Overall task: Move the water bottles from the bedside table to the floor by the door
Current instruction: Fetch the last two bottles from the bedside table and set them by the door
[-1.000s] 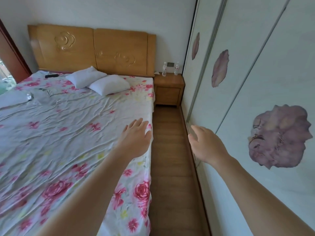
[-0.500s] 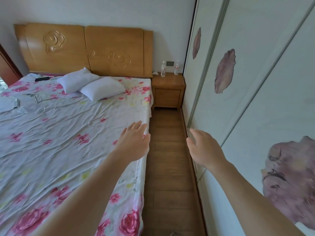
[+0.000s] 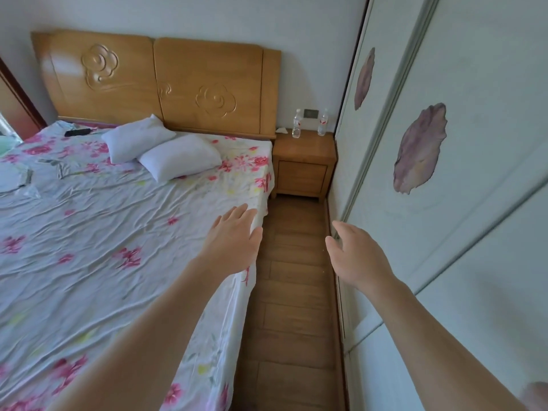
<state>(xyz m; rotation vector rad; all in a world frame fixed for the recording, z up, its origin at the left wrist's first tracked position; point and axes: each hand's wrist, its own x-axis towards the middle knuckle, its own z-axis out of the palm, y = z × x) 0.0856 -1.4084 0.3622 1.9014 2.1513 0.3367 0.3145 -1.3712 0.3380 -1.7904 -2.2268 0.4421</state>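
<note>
two clear plastic water bottles with white caps and red labels stand upright on the small light-brown wooden bedside table, near its back edge against the white wall: the left water bottle and the right water bottle are set apart, with a dark wall socket plate on the wall between them. the table sits in the corner between the bed with the pink-flowered white sheet and the pale sliding wardrobe doors printed with mauve petals. a strip of brown wood-plank floor runs between bed and wardrobe up to the table. the person's bare left hand is held out over the bed's edge, fingers spread and empty, palm down. the bare right hand reaches forward beside the wardrobe, fingers loosely apart, grasping nothing. both hands are well apart from the bottles. two white pillows lie below the carved wooden headboard
</note>
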